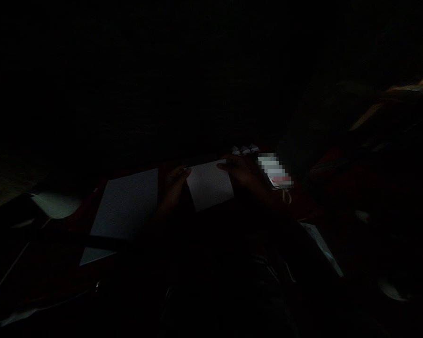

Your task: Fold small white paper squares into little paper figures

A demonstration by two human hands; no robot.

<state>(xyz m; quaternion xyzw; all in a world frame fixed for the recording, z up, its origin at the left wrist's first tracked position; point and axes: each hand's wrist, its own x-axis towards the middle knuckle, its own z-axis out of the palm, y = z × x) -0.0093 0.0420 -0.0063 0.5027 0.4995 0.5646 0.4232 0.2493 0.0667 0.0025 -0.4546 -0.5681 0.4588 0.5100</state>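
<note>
The scene is very dark. A small pale sheet of paper (210, 186) is held between my two hands. My left hand (174, 184) grips its left edge with fingers closed on it. My right hand (245, 172) pinches its upper right corner. A larger pale sheet (127, 206) lies flat just left of my left hand.
Several small white folded pieces (245, 150) sit behind the held paper. A blurred white card (275, 171) lies right of my right hand. A white cable (7, 277) curves along the lower left. Pale objects lie at the far left (54, 204) and lower right (322, 249).
</note>
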